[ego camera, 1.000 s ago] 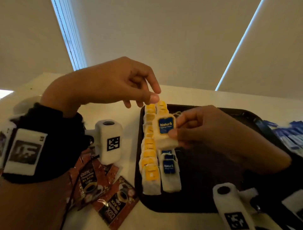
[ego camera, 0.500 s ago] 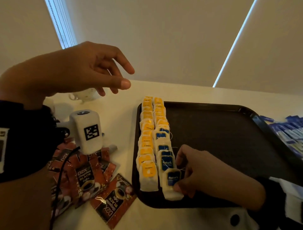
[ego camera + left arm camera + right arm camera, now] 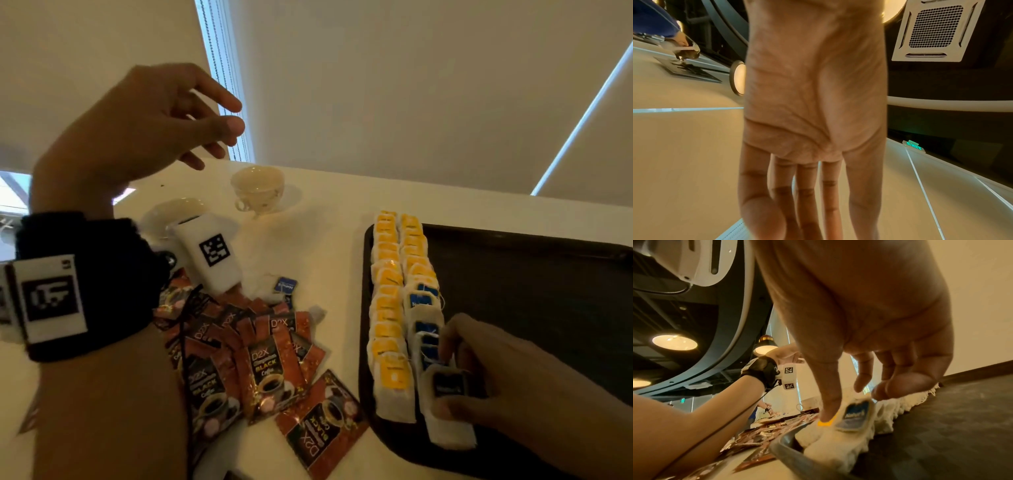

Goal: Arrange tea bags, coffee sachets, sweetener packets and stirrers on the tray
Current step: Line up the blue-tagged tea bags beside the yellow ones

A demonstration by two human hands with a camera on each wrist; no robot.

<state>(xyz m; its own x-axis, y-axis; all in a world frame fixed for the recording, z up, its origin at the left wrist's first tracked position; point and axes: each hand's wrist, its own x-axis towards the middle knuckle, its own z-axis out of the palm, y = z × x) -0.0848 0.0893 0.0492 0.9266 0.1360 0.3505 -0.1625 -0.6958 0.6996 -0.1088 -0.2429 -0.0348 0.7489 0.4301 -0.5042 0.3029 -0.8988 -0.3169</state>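
Note:
A black tray [image 3: 534, 274] holds two rows of tea bags along its left side: a yellow-tagged row [image 3: 387, 308] and a blue-tagged row [image 3: 423, 308]. My right hand [image 3: 455, 373] pinches a blue-tagged tea bag [image 3: 448, 428] that lies at the near end of the blue row. The right wrist view shows thumb and index finger of that hand [image 3: 851, 402] on this tea bag [image 3: 855, 415]. My left hand [image 3: 219, 126] hangs in the air left of the tray, fingers loose and holding nothing; in the left wrist view its fingers [image 3: 807, 194] are straight.
A heap of red-brown coffee sachets [image 3: 270, 363] lies on the white table left of the tray. One loose blue-tagged tea bag [image 3: 286, 286] sits behind the heap. Two pale teacups [image 3: 257, 186] [image 3: 178, 209] stand farther back. The tray's right part is bare.
My right hand brought the blue-tagged tea bag down to the near end of the blue row. My left hand drew away from the tray, to the left and upward.

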